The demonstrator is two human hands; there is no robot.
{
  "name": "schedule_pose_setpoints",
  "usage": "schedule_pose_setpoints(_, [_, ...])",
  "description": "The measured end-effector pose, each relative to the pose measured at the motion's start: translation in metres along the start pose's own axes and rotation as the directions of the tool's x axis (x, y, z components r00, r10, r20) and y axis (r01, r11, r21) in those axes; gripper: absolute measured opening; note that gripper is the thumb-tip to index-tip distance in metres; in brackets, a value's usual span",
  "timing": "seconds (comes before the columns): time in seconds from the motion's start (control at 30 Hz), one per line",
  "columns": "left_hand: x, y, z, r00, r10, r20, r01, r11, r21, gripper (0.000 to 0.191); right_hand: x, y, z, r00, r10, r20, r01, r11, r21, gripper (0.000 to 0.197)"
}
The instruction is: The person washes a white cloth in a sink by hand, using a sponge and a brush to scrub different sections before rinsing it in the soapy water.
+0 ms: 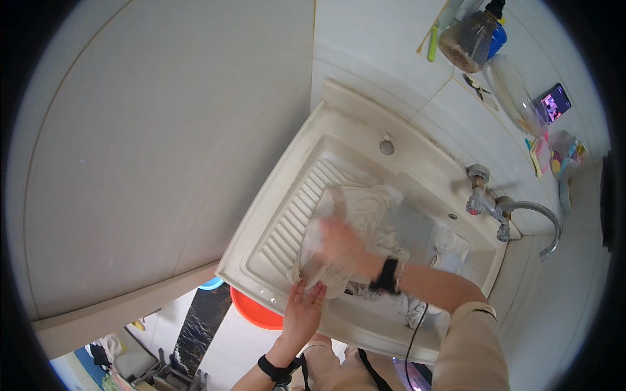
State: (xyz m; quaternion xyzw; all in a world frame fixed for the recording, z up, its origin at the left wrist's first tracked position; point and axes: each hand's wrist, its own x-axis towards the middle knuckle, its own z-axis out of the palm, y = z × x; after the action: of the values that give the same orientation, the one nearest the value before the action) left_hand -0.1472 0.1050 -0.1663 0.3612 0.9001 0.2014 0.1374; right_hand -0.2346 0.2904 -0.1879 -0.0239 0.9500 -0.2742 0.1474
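A wet, pale cloth garment (367, 207) lies over the ribbed washboard (288, 229) of a cream laundry sink (274, 181). My left hand (304, 310) rests with its fingers on the cloth's near edge, at the sink's front rim. Blurred by motion, my right hand (340, 244) is on the cloth; a whitish thing seems to be at its fingers, too blurred to name, and its grip cannot be told. More wet cloth (450, 249) sits in greyish water in the basin to the right, and some bunched cloth (415, 310) is near the front wall.
A metal faucet (530, 207) with a curved spout is on the back wall at right. Above it, a ledge holds a spray bottle (469, 41), an oval clear container (513, 95) and a lit phone (555, 103). A red basin (257, 310) stands below the sink's left front. A tall wall (161, 146) borders the left.
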Motion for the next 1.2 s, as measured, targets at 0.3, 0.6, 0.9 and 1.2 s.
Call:
schedule_pose_setpoints(0.3, [0.005, 0.007, -0.005, 0.999, 0.037, 0.026, -0.038, 0.999, 0.009, 0.047, 0.063, 0.062, -0.018, 0.946, 0.08, -0.314, -0.153, 0.965, -0.214, 0.055])
schedule_pose_setpoints(0.6, [0.01, 0.012, -0.008, 0.998, 0.038, 0.058, -0.039, 0.999, 0.016, 0.044, 0.077, 0.073, -0.027, 0.909, 0.02, -0.416, -0.091, 0.984, -0.151, 0.059])
schedule_pose_setpoints(0.9, [0.01, 0.006, -0.008, 0.999, 0.024, 0.043, -0.025, 1.0, 0.016, 0.046, 0.025, 0.033, 0.006, 0.947, -0.176, -0.269, 0.151, 0.982, -0.112, 0.054])
schedule_pose_setpoints(1.2, [0.0, -0.001, -0.006, 0.998, 0.002, 0.064, -0.004, 0.999, 0.033, 0.045, -0.02, -0.002, 0.025, 0.929, -0.344, -0.136, 0.33, 0.937, -0.116, 0.061])
